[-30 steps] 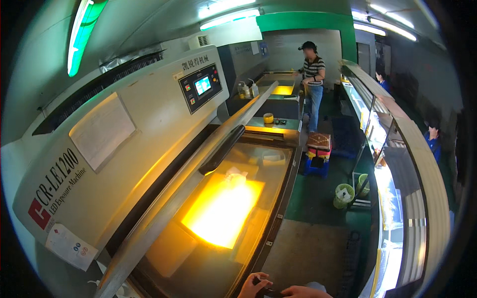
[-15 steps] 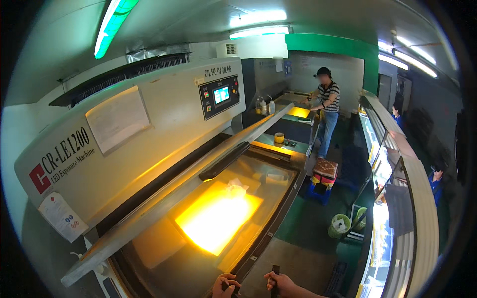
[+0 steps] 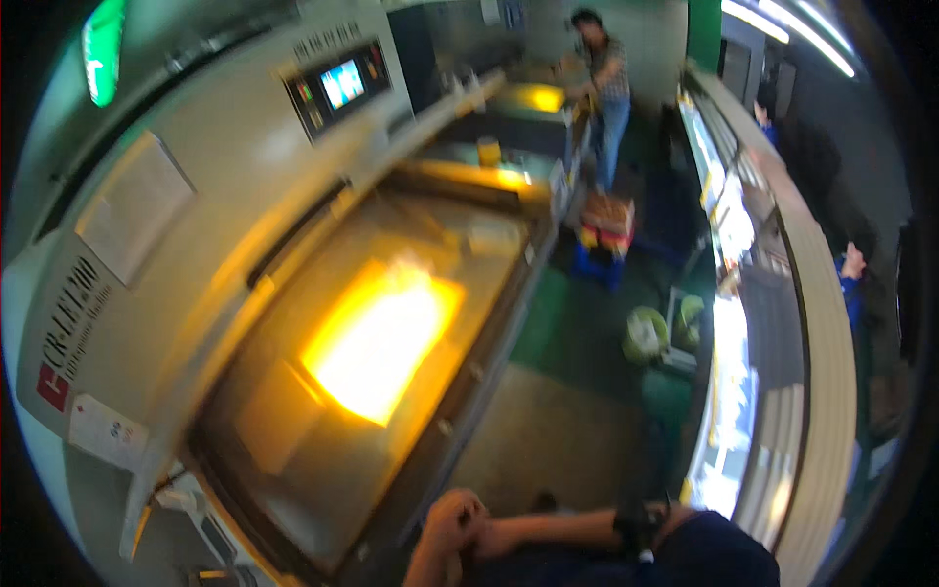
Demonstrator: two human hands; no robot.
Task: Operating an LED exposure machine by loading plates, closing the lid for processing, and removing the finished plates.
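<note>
The fingers of the left hand (image 3: 443, 519) curl inward, meeting those of the right hand (image 3: 477, 534) just off the near right edge of the machine bed (image 3: 323, 489). Blur hides whether either set is clenched or grasping. A small dark thing (image 3: 468, 512) shows among the fingers, right of the bed's near end; its kind is too smeared to tell. A dark band (image 3: 634, 528) circles the right wrist, farther right of the bed.

On the bed itself glows a bright yellow panel (image 3: 381, 342). A long metal bar (image 3: 179, 426) runs along the bed's left side, below a pale housing with a control panel (image 3: 342, 84). Past the bed's far end, a yellow roll (image 3: 489, 151) sits on a surface, and a co-worker (image 3: 599, 83) stands beyond it. Right of the bed are a blue stool (image 3: 599, 269) bearing a stack and two green bins (image 3: 645, 338).
</note>
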